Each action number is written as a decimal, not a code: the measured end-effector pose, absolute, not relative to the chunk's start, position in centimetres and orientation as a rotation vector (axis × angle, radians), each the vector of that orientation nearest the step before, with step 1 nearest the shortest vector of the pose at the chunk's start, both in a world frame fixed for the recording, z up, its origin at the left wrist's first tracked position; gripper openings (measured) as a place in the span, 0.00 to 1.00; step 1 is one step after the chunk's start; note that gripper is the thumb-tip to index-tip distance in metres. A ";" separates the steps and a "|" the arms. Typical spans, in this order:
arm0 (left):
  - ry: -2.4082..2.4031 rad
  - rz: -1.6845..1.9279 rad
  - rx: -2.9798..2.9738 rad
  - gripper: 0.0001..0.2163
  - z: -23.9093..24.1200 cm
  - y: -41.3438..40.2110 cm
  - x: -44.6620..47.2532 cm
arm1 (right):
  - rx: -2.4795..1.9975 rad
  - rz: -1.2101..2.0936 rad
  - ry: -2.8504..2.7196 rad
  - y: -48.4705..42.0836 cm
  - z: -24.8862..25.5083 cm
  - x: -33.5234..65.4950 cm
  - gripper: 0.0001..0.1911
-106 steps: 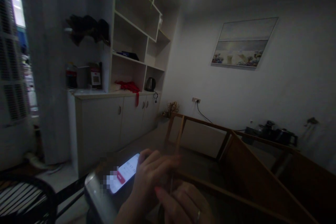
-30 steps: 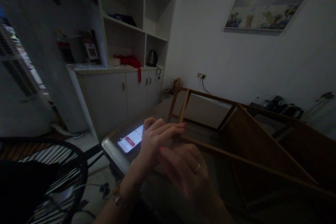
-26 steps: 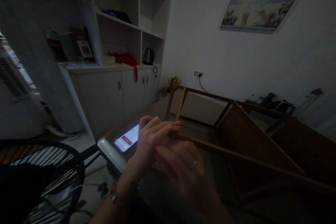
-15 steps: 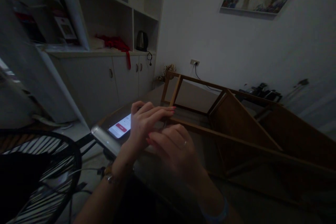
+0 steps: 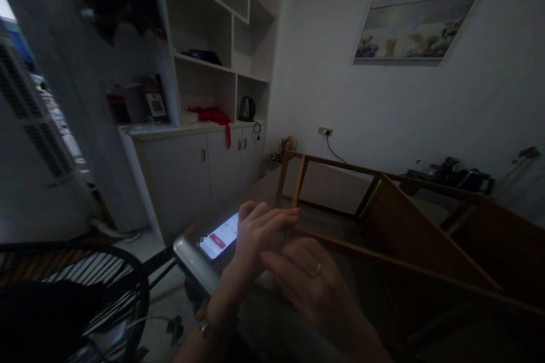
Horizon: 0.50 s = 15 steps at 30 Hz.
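A wooden frame (image 5: pixel 370 253) with crossbars and panels, like a small shelf unit, lies on its side on the table (image 5: pixel 259 187). My left hand (image 5: pixel 259 232) is wrapped over its near end, fingertips with red nails resting at the wood. Close against it, my right hand (image 5: pixel 313 278), wearing a ring, has thumb and fingers pinched together at the same end. Whatever the right fingers hold is hidden in the dim light. Beside my left hand lies a lit phone (image 5: pixel 217 240) with a red button on screen, partly covered by that hand.
A black woven chair (image 5: pixel 142 295) stands at the left, with dark cloth on it. Behind are a white cabinet (image 5: pixel 179 181) with shelves, a kettle (image 5: pixel 247 109) and red cloth (image 5: pixel 213 115). Dark appliances (image 5: pixel 468 178) sit beyond the frame at the right.
The view has tilted upward and turned a little left, so everything sits lower and further right. Both hands stay together at the frame's end, with little change in their grip.
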<state>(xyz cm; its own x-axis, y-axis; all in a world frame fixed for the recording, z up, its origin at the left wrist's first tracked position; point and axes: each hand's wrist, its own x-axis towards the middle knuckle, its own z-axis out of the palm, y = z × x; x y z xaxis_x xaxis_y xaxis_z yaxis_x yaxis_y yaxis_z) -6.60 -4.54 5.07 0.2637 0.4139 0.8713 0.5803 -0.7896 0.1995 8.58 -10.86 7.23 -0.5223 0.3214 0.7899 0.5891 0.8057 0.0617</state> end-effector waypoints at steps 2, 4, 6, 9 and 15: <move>-0.973 -1.531 -2.395 0.09 5.2 -4.7 -6.7 | -0.658 -0.405 -2.187 -10.9 7.6 8.9 0.12; -0.966 -1.551 -2.387 0.08 5.3 -4.8 -6.7 | -0.644 -0.413 -2.198 -10.9 7.7 9.0 0.12; -0.983 -1.541 -2.386 0.08 5.0 -4.6 -6.6 | -0.635 -0.423 -2.169 -10.9 7.7 8.8 0.11; -0.984 -1.578 -2.318 0.09 4.5 -4.2 -6.2 | -0.644 -0.400 -2.066 -10.9 7.3 8.5 0.09; -0.977 -1.574 -2.294 0.08 4.5 -4.1 -5.9 | -0.681 -0.372 -2.030 -10.7 7.2 8.5 0.06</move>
<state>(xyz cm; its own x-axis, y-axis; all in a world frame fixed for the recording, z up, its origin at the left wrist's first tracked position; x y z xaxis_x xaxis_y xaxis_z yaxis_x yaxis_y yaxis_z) -5.94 -4.09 4.49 0.2179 0.4087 0.8863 0.6131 -0.7639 0.2015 8.52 -10.73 7.17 -0.4126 0.3179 0.8537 0.5997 0.8002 -0.0081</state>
